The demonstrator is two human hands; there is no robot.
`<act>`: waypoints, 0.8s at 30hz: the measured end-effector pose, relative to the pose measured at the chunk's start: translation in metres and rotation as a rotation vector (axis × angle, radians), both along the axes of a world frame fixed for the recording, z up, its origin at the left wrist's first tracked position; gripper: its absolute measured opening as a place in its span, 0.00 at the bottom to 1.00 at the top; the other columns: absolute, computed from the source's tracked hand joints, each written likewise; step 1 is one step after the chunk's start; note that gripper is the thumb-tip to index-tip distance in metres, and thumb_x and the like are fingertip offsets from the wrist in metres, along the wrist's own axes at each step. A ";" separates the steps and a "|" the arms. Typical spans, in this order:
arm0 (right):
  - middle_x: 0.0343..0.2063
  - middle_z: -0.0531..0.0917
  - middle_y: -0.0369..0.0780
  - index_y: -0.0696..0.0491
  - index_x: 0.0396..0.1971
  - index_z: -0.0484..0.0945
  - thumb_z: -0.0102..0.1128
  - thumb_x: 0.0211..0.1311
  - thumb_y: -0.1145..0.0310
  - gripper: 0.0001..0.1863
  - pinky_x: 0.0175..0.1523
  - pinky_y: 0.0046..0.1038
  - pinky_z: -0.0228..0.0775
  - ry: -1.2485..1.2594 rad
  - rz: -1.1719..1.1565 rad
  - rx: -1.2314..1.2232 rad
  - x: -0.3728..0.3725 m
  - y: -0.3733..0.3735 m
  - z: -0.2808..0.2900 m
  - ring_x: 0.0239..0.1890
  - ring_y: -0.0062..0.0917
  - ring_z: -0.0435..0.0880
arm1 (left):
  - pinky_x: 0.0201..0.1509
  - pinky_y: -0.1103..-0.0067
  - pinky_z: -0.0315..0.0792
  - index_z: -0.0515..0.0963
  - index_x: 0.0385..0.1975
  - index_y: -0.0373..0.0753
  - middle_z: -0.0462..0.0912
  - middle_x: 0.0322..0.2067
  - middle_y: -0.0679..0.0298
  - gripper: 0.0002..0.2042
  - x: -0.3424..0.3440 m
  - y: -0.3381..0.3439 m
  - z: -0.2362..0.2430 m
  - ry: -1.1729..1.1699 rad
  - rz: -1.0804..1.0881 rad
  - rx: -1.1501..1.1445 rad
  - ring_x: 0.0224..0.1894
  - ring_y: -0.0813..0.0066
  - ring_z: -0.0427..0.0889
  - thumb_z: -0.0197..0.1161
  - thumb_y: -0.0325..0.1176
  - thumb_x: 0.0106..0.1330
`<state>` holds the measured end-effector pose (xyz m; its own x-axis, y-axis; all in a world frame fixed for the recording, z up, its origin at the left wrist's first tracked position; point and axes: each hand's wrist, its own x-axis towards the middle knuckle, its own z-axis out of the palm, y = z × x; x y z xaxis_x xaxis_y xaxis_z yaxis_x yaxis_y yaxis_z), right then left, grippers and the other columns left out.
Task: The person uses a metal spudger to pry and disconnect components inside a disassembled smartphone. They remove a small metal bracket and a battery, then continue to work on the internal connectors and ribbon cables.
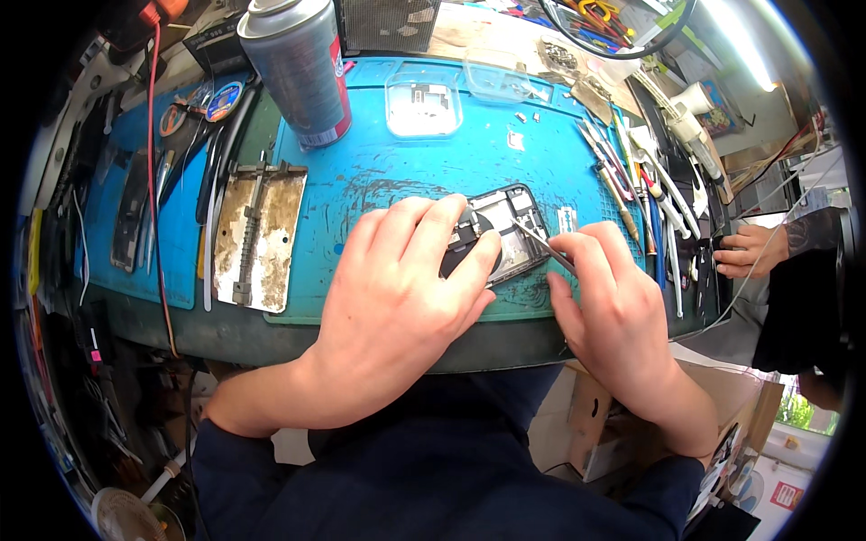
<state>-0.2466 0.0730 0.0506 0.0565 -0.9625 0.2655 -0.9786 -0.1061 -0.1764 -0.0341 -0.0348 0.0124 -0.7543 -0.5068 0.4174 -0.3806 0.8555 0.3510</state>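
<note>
An opened phone frame (pixel 521 269) with a black rim and a pale inner face lies on the blue mat (pixel 361 173). My left hand (pixel 388 298) grips its left side, fingertips curled over a dark rounded piece (pixel 488 256) that partly covers the frame. Between the thumb and fingers of my right hand (pixel 611 293) is a thin metal tool (pixel 544 243). Its tip points at the inside of the frame; whether it touches cannot be made out. Just above my right hand lies a small razor blade (pixel 566 220).
A spray can (pixel 296 77) stands at the back left, above a metal clamp holder (pixel 257 236). A clear plastic box (pixel 422 106) holds small parts. Pens and hand tools (pixel 618 185) line the mat's right side. Another person's hand (pixel 750 250) rests at the far right.
</note>
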 end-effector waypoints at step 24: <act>0.34 0.83 0.41 0.56 0.42 0.84 0.74 0.66 0.78 0.08 0.36 0.37 0.78 -0.231 -0.095 -0.115 -0.002 0.004 -0.019 0.32 0.37 0.86 | 0.62 0.62 0.77 0.83 0.63 0.37 0.85 0.62 0.54 0.32 0.001 0.000 0.005 -0.019 0.002 -0.005 0.61 0.54 0.83 0.83 0.35 0.56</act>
